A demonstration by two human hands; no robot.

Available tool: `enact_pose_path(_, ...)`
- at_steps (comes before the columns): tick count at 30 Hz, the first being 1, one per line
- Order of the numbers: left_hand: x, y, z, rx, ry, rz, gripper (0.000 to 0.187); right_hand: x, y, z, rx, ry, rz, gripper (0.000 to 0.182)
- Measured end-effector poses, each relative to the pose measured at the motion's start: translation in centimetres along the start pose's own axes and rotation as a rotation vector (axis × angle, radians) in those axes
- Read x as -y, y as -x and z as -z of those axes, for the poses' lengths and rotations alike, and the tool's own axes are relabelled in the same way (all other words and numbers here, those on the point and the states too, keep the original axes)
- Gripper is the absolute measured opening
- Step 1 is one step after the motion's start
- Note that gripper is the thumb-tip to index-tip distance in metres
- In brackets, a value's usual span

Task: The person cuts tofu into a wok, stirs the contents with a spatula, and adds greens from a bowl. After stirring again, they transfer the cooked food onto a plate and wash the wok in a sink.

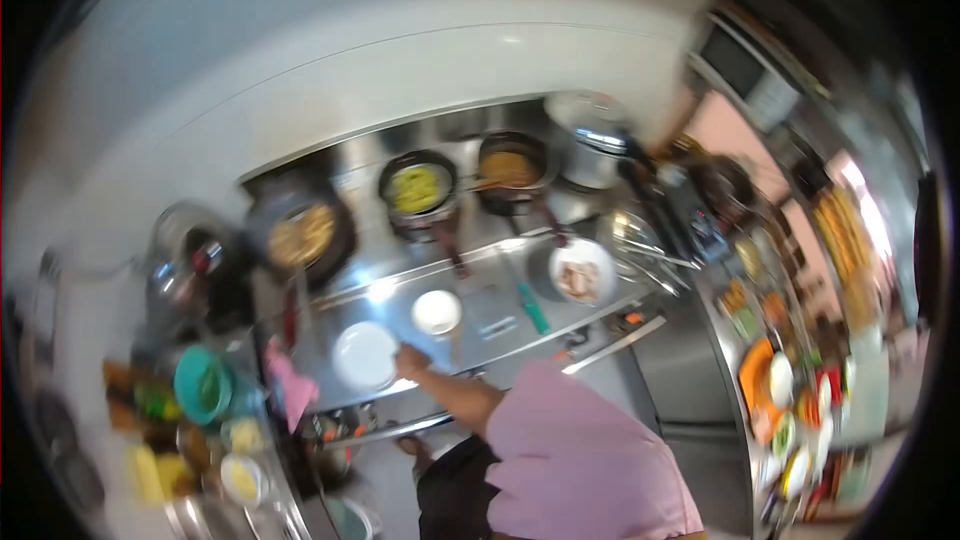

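Note:
My right hand [410, 362], reaching from a pink sleeve, is at the right rim of a white plate [362, 356] on the steel stove counter. Its fingers look closed on that rim, though motion blur softens them. Just above and right of the hand stands a small white bowl [436, 312]. A green-handled tool [532, 308] lies farther right, beside a white pot [590, 273] with brown food in it. My left hand is not in view.
Along the back are a wok [343, 230] of brownish food, a pan with green food [415, 190], a pan with brown food [510, 168] and a large lidded pot [590, 155]. A pink cloth [290, 385] hangs near a teal bowl [203, 383]. An orange tray [757, 390] sits right.

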State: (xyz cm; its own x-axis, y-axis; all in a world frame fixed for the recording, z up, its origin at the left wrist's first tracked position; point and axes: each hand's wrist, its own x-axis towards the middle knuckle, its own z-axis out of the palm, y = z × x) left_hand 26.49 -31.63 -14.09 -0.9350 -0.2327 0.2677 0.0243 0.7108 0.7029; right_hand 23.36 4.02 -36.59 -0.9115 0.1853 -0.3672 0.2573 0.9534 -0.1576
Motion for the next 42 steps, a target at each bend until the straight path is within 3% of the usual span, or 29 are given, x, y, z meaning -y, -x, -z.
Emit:
enact_pose_path(1, -1.4, -2.2, -2.1, 0.013, 0.007, -0.050, 0.022, 0.1, 2.5, 4.1, 0.085, -0.183, -0.010, 0.043)
enact_pose_path(3, -3.1, -5.7, -6.2, 0.066, 0.032, -0.136, 0.023, -0.1, 14.5, 20.7, 0.204, -1.172, -0.383, 0.036)
enact_pose_path(6, -6.9, -10.6, -10.7, 0.143, 0.070, -0.236, 0.024, -1.7, 9.9, 9.4, 0.000, -1.171, -0.195, 0.037)
enact_pose_path(9, -8.7, -13.7, -14.4, 0.233, 0.137, -0.314, 0.025, -4.4, 16.5, 11.0, 0.088, -1.344, -0.411, 0.036)
enact_pose_path(10, -9.1, -14.2, -15.2, 0.267, 0.156, -0.336, 0.025, -5.4, 18.6, 8.7, 0.097, -1.490, -0.478, 0.036)
enact_pose_path(12, -9.6, -14.2, -15.7, 0.324, 0.191, -0.373, 0.026, -7.4, 24.0, 4.1, 0.088, -1.444, -0.651, 0.036)
enact_pose_path(13, -10.3, -13.8, -15.8, 0.344, 0.213, -0.395, 0.026, -7.6, 27.6, 2.2, -0.155, -1.126, -0.650, 0.037)
enact_pose_path(14, -11.0, -13.1, -15.8, 0.367, 0.226, -0.424, 0.026, -9.2, 29.7, -3.2, -0.084, -0.905, -0.679, 0.037)
enact_pose_path(15, -11.9, -12.2, -15.9, 0.389, 0.249, -0.445, 0.027, -8.9, 34.1, -2.0, 0.162, -0.332, -0.337, 0.027)
enact_pose_path(16, -12.7, -10.8, -15.9, 0.426, 0.270, -0.479, 0.027, -8.6, 36.8, -6.9, 0.118, -0.342, -0.514, 0.025)
enact_pose_path(17, -13.8, -9.1, -15.8, 0.474, 0.286, -0.509, 0.027, -7.8, 39.6, -10.2, -0.001, -0.629, -0.875, 0.021)
enact_pose_path(18, -14.5, -7.1, -16.0, 0.541, 0.295, -0.542, 0.028, -6.9, 43.5, -7.9, 0.244, -0.557, -0.628, 0.021)
enact_pose_path(22, -16.4, 3.9, -15.7, 0.890, 0.278, -0.645, 0.029, -2.8, 54.5, -10.2, 0.259, -1.440, -1.051, 0.025)
enact_pose_path(29, -19.3, 22.6, -14.8, 1.546, 0.033, -0.749, 0.032, -5.6, 63.4, -14.5, 0.309, -1.874, -1.126, 0.039)
enact_pose_path(31, -20.3, 26.4, -14.3, 1.661, -0.031, -0.750, 0.033, -8.1, 67.0, -15.2, 0.107, -2.101, -1.097, 0.041)
enact_pose_path(35, -22.2, 31.9, -14.7, 1.823, -0.153, -0.776, 0.034, -13.3, 70.6, -15.1, -0.357, -2.157, -1.171, 0.043)
enact_pose_path(38, -24.2, 35.7, -16.2, 1.892, -0.220, -0.798, 0.035, -18.9, 75.1, -11.4, -0.714, -2.021, -1.253, 0.042)
enact_pose_path(42, -29.0, 42.4, -20.9, 1.954, -0.245, -0.822, 0.037, -31.9, 84.7, -2.9, -1.085, -1.595, -1.295, 0.034)
